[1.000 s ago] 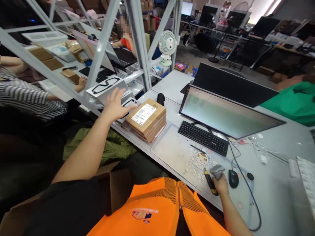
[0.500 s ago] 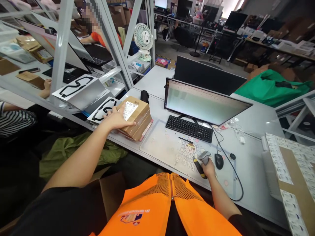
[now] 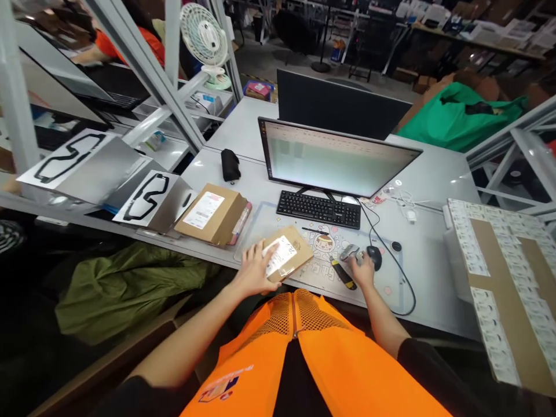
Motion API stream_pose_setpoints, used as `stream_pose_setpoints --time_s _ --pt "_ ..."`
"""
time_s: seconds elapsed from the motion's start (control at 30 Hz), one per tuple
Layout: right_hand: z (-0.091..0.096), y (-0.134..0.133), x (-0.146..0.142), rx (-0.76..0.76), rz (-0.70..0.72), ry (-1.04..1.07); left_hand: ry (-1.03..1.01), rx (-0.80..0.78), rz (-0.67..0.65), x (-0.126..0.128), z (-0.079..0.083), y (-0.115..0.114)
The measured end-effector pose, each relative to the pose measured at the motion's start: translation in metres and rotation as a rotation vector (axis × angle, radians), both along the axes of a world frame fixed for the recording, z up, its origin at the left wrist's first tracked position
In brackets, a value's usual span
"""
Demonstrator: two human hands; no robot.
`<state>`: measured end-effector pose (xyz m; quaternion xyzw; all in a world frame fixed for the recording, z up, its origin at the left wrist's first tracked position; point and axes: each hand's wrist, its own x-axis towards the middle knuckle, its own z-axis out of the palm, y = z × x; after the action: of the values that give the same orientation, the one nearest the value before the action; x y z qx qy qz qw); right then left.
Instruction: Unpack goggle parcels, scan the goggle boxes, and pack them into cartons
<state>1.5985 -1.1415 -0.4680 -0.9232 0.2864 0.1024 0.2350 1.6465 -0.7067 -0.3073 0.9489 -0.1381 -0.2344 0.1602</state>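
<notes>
My left hand [image 3: 255, 267] grips a flat brown cardboard parcel [image 3: 287, 253] with a white label, holding it on the desk mat just in front of me. My right hand [image 3: 362, 269] is closed around a grey and yellow barcode scanner [image 3: 345, 263] lying on the mat, right of the parcel. A stack of similar brown parcels [image 3: 212, 213] sits to the left on the grey desk [image 3: 434, 278]. Behind the mat are a black keyboard [image 3: 319, 208] and a lit monitor [image 3: 336, 157].
A black mouse [image 3: 374, 255] with its cable lies beside the scanner. Grey boxes printed with goggle outlines [image 3: 150, 197] lie left of the stack. A large labelled carton [image 3: 499, 284] stands at the right. A metal rack frame [image 3: 147, 63], a white fan [image 3: 204, 35] and another person are at the back left.
My left hand took the top parcel from the stack and brought it right and down to the mat in front of me. My right hand stayed on the scanner.
</notes>
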Motion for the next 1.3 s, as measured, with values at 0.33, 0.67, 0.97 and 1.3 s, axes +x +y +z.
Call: stream_pose_setpoints --time_s 0.33,0.67,0.97,1.3 --pt "0.003 0.042 0.165 0.145 0.275 0.269 0.100 -0.052 -0.186 0.004 -0.092 -0.044" --pt "0.008 0.028 0.134 0.150 0.181 0.149 0.152 -0.020 0.281 -0.052 -0.095 -0.040" --pt "-0.001 -0.002 -0.025 -0.018 0.075 0.157 0.229 -0.129 0.341 -0.042 -0.100 -0.035" --pt "0.057 0.009 0.020 0.131 0.144 0.359 0.180 -0.236 0.246 -0.034 -0.106 -0.021"
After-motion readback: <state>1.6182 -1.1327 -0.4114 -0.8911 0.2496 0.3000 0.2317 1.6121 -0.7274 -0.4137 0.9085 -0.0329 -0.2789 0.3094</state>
